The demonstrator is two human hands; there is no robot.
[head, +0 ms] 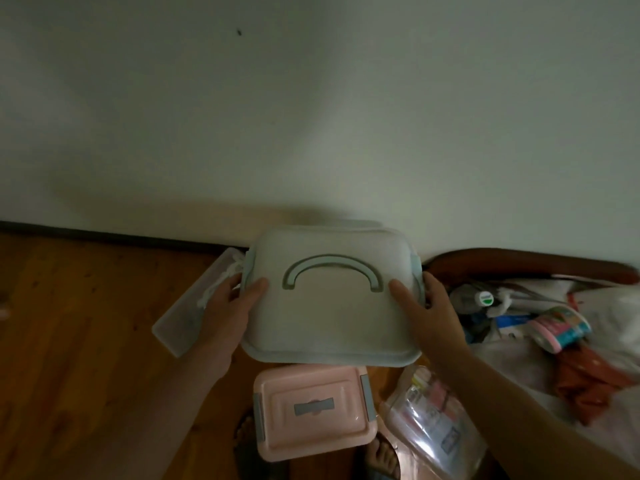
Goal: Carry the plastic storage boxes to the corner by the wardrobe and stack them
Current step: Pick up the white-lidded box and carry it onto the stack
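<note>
Pale lidded storage box (332, 299), centre of view, close to the wall (311, 116), curved handle folded flat on the lid. Gripped at both short ends: left hand (227, 301) with thumb pressed on the lid and fingers curled round the left edge by the clip; right hand (427, 306) the same on the right side. Seemingly lifted clear of the floor (86, 341), though underside hidden, so not certain.

Directly below, nearer the feet: pink storage box (311, 410), lid latched, on the floorboards, untouched. Left of the held box, a long clear tray (180, 317) near the skirting, partly behind the left wrist. To the right: clear bag (433, 420) of packets, then a bed (519, 368) heaped with clutter.

No wardrobe or corner in view. No stack formed here. Judged early: one box in hand, pink one yet to go, carrying and stacking both outstanding.
</note>
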